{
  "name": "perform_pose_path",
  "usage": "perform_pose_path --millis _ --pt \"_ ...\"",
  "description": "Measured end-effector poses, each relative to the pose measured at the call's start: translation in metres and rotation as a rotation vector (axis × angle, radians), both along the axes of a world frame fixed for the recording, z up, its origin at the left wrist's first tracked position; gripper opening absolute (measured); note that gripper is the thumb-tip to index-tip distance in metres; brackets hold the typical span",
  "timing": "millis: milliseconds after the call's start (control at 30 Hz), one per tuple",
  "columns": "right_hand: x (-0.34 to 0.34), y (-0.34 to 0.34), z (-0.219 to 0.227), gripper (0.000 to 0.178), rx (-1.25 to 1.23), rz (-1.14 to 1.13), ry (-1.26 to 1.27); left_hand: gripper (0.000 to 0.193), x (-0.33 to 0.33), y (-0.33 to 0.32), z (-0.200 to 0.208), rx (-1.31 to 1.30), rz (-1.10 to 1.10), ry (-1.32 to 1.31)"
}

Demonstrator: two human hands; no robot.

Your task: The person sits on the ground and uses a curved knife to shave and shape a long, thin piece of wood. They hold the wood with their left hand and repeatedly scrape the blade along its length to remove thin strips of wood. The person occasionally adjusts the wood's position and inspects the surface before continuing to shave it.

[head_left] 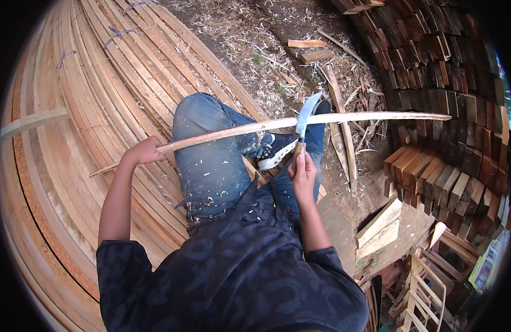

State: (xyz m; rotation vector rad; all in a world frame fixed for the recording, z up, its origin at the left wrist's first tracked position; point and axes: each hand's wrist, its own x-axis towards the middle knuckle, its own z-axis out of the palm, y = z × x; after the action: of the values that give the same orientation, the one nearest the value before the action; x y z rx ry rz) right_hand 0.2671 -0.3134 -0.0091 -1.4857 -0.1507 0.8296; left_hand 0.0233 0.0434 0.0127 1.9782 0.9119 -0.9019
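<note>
We see the wooden strip run left to right over the jeans, most of its length lying right of the left grip — closed round it near its left end. The knife crosses it, handle clasped in the right grip, bodyward. We can read no lettering on the blade.

You wear a dark navy, faintly mottled short-sleeved top at six o'clock, its left sleeve ending toward eight and its right sleeve toward five. Your faded blue jeans are flecked with pale shavings, the left knee dusty brown between ten and eleven. Near centre, toward one, shows your dark shoe with a white, notched sole edge.
</note>
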Motion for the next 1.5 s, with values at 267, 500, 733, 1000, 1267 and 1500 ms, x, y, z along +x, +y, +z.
perform_pose_path --millis 267,500,733,1000,1267,1500 --pt "-0.005 0.004 0.002 0.031 -0.019 -0.136 -0.064 0.031 -0.002 0.002 -0.003 -0.009 -0.022 -0.004" --pt "-0.009 0.006 0.002 0.03 0.065 -0.147 0.052 0.028 -0.004 -0.001 0.001 -0.001 -0.017 -0.031" --pt "0.005 -0.001 0.001 0.03 0.046 -0.025 0.045 0.026 -0.011 0.004 -0.01 -0.038 -0.017 -0.054" --pt "-0.014 0.008 0.007 0.028 -0.034 0.046 -0.022 0.025 -0.008 0.001 -0.001 0.011 -0.01 -0.04" --pt "-0.017 0.017 0.002 0.031 0.004 0.043 -0.03 0.024 -0.01 0.006 -0.009 -0.016 -0.002 -0.079" --pt "-0.026 -0.003 0.004 0.03 -0.043 0.134 -0.011 0.026 -0.011 0.004 -0.012 -0.013 -0.012 -0.063"
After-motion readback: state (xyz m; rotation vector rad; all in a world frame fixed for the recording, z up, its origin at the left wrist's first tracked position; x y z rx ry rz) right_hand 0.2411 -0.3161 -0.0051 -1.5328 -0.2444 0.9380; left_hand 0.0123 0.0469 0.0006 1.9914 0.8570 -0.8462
